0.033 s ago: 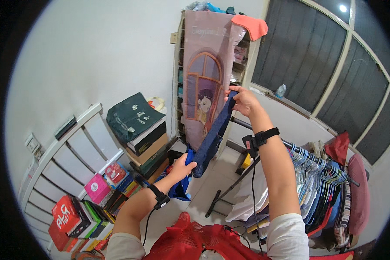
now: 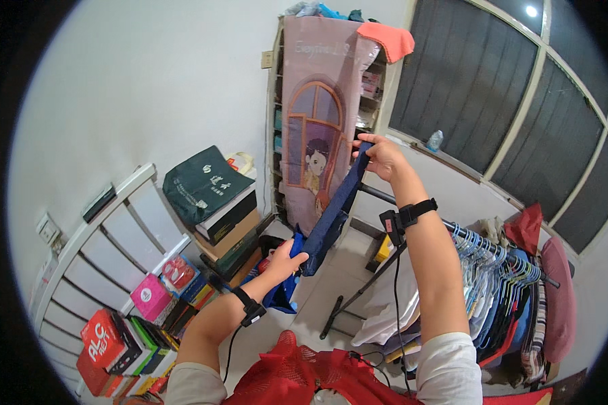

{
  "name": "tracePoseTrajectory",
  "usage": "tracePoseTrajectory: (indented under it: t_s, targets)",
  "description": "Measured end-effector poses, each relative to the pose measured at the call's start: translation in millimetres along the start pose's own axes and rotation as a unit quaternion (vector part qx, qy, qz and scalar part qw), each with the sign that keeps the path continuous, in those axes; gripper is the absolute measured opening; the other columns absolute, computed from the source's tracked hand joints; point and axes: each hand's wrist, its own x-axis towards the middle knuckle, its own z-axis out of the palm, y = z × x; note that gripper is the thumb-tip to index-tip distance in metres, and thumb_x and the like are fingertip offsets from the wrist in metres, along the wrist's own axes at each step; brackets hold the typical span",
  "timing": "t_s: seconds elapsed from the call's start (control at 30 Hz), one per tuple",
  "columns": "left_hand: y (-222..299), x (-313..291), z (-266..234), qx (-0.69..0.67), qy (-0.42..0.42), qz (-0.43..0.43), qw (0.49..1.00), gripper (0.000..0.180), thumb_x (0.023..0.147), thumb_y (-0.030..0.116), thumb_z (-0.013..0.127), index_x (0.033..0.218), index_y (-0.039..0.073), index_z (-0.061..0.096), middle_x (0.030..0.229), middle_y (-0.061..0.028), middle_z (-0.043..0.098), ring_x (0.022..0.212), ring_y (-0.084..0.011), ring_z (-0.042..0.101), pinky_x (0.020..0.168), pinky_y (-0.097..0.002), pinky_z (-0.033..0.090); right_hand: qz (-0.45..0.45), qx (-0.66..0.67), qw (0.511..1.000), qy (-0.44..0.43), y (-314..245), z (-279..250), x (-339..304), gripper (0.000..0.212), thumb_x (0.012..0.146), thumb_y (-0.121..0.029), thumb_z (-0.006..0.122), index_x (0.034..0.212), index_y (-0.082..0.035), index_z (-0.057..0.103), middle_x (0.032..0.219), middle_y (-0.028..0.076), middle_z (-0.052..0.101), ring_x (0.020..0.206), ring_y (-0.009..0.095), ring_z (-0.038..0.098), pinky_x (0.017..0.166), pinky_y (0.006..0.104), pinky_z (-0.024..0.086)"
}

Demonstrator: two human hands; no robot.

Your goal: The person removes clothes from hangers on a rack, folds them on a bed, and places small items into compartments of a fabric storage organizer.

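Note:
A dark blue denim garment (image 2: pixel 336 214) is stretched in a long diagonal strip between my two hands; its lower folds hang on the right side and I cannot make out its full shape. My left hand (image 2: pixel 285 262) is closed on its lower, nearer end. Higher and farther off, my right hand (image 2: pixel 380 158) pinches the upper end between thumb and fingers. Just below my left hand, a bright blue bag (image 2: pixel 282 298) stands on the floor, partly hidden by that hand and forearm.
On the right, a clothes rack (image 2: pixel 500 255) carries many garments on hangers. Stacked boxes with a dark green bag (image 2: pixel 208 183) stand at the left, beside a white slatted headboard (image 2: pixel 125 189) and several books (image 2: pixel 105 341). A shelf behind a pink-purple curtain (image 2: pixel 317 67) stands ahead.
The view has shifted very slightly. Both hands keep their hold on the denim garment, with hardly any movement.

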Motion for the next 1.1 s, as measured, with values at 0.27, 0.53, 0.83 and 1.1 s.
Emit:
tracePoseTrajectory:
  t_s: [0.27,0.53,0.83,1.1]
  targets:
    - [-9,48,13,-0.071,-0.097,-0.018,0.993,0.024,0.089,0.012,0.067,0.11,0.004,0.059,0.091,-0.0025,0.064,0.058,-0.0085,0.056,0.054,-0.0244,0.048,0.022,-0.025,0.997,0.065,-2,-34,-19,0.044,0.088,0.011,0.038,0.129,-0.003,0.048,0.107,0.016,0.064,0.086,0.025,0.066,0.077,0.0421,0.056]
    - [13,107,1,-0.138,-0.221,-0.085,0.962,0.032,0.092,0.011,0.063,0.12,0.0,0.054,0.098,-0.0088,0.063,0.071,-0.0128,0.059,0.068,-0.0288,0.052,0.095,-0.078,0.985,0.12,25,-79,-44,0.028,0.089,0.007,0.048,0.115,-0.003,0.053,0.098,0.01,0.057,0.085,0.024,0.062,0.079,0.0385,0.055]
    - [89,152,-12,-0.12,-0.278,-0.073,0.95,0.039,0.085,0.002,0.06,0.124,0.002,0.054,0.086,-0.0051,0.064,0.068,-0.0115,0.059,0.064,-0.0265,0.05,0.085,-0.107,0.98,0.146,40,-124,-36,0.035,0.081,0.012,0.051,0.111,-0.004,0.059,0.097,0.008,0.057,0.085,0.021,0.061,0.074,0.0321,0.052]
    - [131,170,-20,-0.085,-0.244,-0.014,0.966,0.038,0.087,0.003,0.057,0.125,0.002,0.053,0.088,-0.0065,0.064,0.07,-0.011,0.059,0.065,-0.0256,0.049,0.081,-0.351,0.889,0.282,42,-121,-25,0.033,0.081,-0.01,0.065,0.114,-0.003,0.06,0.09,0.012,0.065,0.085,0.026,0.065,0.074,0.036,0.053]
